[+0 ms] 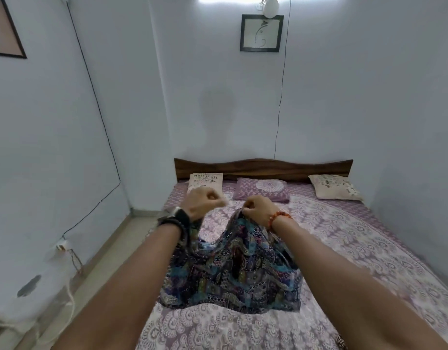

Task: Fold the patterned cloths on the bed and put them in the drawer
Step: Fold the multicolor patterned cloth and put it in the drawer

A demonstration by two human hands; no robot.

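You are holding the patterned cloth (pixel 233 271) up in the middle of the frame, above the bed (pixel 344 248). Your right hand (pixel 255 210) is curled tight and pinches the top edge of the cloth, just left of your bead bracelet (pixel 278 218). Your left hand (pixel 205 202) is curled up too, close beside the right one. It is blurry, so I cannot tell if it really has hold of the cloth. The cloth does run up toward that wrist, under the watch (pixel 178 217).

Why hold it so high? My guess is that lifting the top edge lets the rest hang down, so the wrinkles drop out. The bottom edge rests on the bed in the lower middle of the frame. That keeps the cloth from swinging.

Your hands are close together, so the cloth sags and bunches between them. I think they should be wider apart to make it flat for folding.

The folding looks like it has only just started. I cannot see the drawer anywhere in the frame.

Three pillows (pixel 260 189) lie by the headboard (pixel 263 168) in the upper middle, well apart from the cloth. A tiny bit of something striped (pixel 342 343) peeks in at the bottom edge. It is too small to tell what it is.
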